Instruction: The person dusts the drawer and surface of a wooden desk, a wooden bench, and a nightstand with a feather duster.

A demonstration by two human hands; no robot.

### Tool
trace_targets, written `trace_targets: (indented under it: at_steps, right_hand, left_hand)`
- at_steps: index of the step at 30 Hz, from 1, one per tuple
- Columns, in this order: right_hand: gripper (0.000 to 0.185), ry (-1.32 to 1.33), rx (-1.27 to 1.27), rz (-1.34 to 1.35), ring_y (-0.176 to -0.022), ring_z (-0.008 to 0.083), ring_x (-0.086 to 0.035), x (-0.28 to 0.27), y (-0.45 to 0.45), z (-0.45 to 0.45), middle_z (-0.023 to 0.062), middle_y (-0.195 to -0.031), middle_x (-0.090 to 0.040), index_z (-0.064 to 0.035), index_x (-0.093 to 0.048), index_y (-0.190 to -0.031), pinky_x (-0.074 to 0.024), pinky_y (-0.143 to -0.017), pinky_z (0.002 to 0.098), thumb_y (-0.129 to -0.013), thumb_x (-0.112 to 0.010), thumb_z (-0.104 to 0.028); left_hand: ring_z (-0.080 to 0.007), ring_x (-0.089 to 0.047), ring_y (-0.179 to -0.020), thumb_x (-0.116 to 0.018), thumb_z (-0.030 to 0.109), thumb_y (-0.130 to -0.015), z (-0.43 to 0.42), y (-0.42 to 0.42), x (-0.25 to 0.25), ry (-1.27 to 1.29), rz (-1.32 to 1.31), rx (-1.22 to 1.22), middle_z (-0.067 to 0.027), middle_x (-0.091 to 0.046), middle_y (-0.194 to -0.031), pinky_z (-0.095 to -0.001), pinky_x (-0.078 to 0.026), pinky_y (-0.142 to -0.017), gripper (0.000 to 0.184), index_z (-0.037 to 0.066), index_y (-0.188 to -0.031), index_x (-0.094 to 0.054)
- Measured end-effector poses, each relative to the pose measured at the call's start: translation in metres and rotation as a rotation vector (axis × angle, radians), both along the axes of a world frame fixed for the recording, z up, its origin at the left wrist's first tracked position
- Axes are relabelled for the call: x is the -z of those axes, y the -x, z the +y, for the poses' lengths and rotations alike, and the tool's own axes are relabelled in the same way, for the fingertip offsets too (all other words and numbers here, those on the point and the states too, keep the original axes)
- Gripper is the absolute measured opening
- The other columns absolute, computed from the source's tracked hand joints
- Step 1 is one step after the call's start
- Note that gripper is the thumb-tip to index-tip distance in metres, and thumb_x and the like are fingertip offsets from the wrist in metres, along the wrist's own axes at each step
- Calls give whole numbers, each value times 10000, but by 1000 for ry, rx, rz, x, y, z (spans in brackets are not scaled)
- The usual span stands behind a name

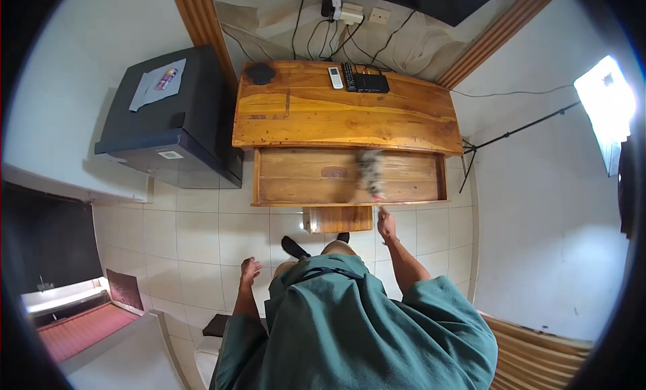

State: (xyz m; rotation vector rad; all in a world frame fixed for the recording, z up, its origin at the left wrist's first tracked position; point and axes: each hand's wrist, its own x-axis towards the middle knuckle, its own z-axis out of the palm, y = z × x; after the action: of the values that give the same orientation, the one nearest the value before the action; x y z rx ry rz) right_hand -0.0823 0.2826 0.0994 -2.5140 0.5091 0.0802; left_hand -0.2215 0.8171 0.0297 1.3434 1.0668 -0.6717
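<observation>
Head view: a person's two bare hands at a wooden desk (404, 124) with its drawer (289, 183) pulled open.
Right hand (385, 227): fingers closed round the handle of a mottled duster (371, 173), near the drawer's front edge.
Duster: head over the right-hand part of the drawer, blurred; whether it touches the wood cannot be told.
Left hand (250, 270): fingers loosely parted, apparently holding nothing, beside the body, apart from the desk.
Desktop: white remote (335, 78), black remote (348, 76) and black box (373, 83) near the back edge.
Drawer hazard: a fast or low stroke could knock the handle or knuckles against the front edge.
Dust hazard: brisk strokes could scatter dust or push it into the corners.
</observation>
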Motion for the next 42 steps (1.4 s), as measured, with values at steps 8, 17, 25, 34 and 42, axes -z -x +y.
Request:
trace_targets:
  at_steps: [8, 17, 25, 34, 42]
  right_hand:
    - [280, -95, 299, -102, -786, 448, -568, -24, -14, 34, 266, -799, -585, -120, -599, -1077, -452, -639, 468, -869, -448, -232]
    - [253, 151, -461, -38, -686, 419, -586, -28, -44, 73, 213, -748, -600, -142, -605, -1038, -458, -574, 496, -857, -453, -233]
    - [239, 68, -604, 43, -663, 419, -582, -39, -75, 128, 231, -718, -594, -134, -603, -1023, -460, -579, 512, -880, -459, -258]
    - [272, 134, -553, 84, -707, 435, -569, -25, -88, 167, 250, -767, -591, -99, -596, -1024, -432, -576, 494, -887, -441, -276]
    - [291, 77, -469, 88, -716, 426, -575, -30, -78, 196, 250, -761, -588, -74, -626, -925, -443, -590, 492, -890, -455, -306]
  left_hand:
    - [-231, -576, -1006, -436, 389, -911, -31, 4, -3, 33, -22, -60, -129, -543, -1191, -413, -436, -806, 482, 122, -1306, -360]
    - [-236, -570, -1024, -429, 368, -916, -43, 6, -4, 30, -64, -153, -138, -540, -1203, -413, -431, -831, 472, 101, -1301, -375]
    - [-230, -575, -979, -457, 360, -889, -36, 49, -4, 78, -17, -274, -118, -563, -1145, -427, -423, -825, 464, 107, -1272, -391]
    - [-218, -584, -926, -474, 343, -878, 8, 84, 0, 66, 43, -331, -97, -581, -1078, -426, -418, -793, 449, 113, -1257, -405]
    - [-227, -581, -970, -456, 343, -887, 32, 58, -2, 58, 20, -239, -106, -574, -1120, -420, -424, -827, 463, 111, -1281, -384]
